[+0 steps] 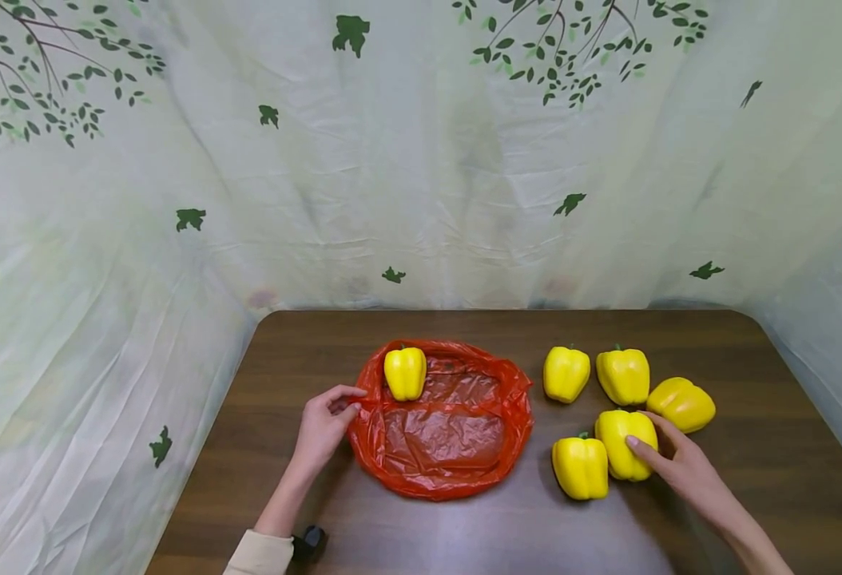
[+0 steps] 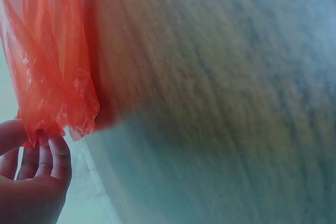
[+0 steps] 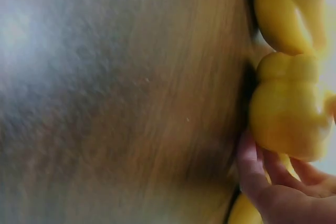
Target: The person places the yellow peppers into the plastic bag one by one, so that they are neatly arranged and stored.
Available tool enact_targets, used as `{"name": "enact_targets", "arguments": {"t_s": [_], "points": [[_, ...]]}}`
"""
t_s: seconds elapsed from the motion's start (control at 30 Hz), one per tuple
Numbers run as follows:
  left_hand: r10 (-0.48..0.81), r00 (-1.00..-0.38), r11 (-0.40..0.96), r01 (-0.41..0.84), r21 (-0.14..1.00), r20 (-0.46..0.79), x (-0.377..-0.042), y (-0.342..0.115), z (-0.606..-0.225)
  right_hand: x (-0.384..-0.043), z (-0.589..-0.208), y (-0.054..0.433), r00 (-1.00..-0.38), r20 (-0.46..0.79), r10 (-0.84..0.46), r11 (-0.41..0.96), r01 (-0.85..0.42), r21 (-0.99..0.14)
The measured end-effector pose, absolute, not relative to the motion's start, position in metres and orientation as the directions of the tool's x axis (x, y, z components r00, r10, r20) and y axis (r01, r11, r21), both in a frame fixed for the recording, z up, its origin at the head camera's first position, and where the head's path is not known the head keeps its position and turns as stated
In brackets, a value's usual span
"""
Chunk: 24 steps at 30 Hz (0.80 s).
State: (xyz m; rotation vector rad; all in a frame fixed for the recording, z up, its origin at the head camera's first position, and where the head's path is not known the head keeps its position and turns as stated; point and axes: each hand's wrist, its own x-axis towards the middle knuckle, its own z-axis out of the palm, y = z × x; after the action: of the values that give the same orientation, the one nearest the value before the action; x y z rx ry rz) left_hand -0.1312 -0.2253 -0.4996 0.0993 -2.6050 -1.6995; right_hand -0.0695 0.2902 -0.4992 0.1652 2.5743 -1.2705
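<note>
A red plastic bag (image 1: 441, 484) lies with its mouth spread wide on the table. My left hand (image 1: 320, 427) pinches its left rim between thumb and fingers; in the left wrist view the thin film (image 2: 50, 77) gathers at the fingertips. One yellow bell pepper (image 1: 405, 374) sits upright inside the bag at the back left. To the right, my right hand (image 1: 683, 467) holds another yellow bell pepper (image 1: 624, 446), thumb on the near side and fingers behind. In the right wrist view the fingers curl round the lower side of this pepper (image 3: 289, 111).
Beside the held pepper stands another yellow pepper (image 1: 581, 469) on its left. Behind are a pepper (image 1: 566, 374), a second pepper (image 1: 623, 377) and a tilted pepper (image 1: 682, 405). A leaf-printed curtain (image 1: 421, 200) hangs past the far edge of the brown wooden table (image 1: 299, 335).
</note>
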Motion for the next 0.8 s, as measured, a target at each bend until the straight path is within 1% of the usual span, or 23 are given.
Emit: {"name": "enact_targets", "arguments": {"t_s": [0.2,0.5,0.7,0.8], "points": [[-0.077,-0.997,0.408,-0.051,0.912,-0.022,-0.13,-0.226,-0.501,-0.067,-0.501,0.289,-0.977,-0.211,0.012,0.575,0.179,-0.798],[-0.063,-0.998,0.422,-0.025,0.906,0.002,-0.132,-0.224,-0.504,-0.068,-0.5,0.285,-0.987,-0.146,0.074,0.598,0.161,-0.785],[-0.06,-0.998,0.409,-0.018,0.912,0.008,-0.133,-0.223,-0.506,-0.072,-0.491,0.285,-0.993,-0.085,0.076,0.588,0.114,-0.801],[-0.06,-0.998,0.4,-0.019,0.916,0.006,-0.134,-0.222,-0.506,-0.077,-0.484,0.284,-0.995,-0.079,0.065,0.578,0.102,-0.81]]}}
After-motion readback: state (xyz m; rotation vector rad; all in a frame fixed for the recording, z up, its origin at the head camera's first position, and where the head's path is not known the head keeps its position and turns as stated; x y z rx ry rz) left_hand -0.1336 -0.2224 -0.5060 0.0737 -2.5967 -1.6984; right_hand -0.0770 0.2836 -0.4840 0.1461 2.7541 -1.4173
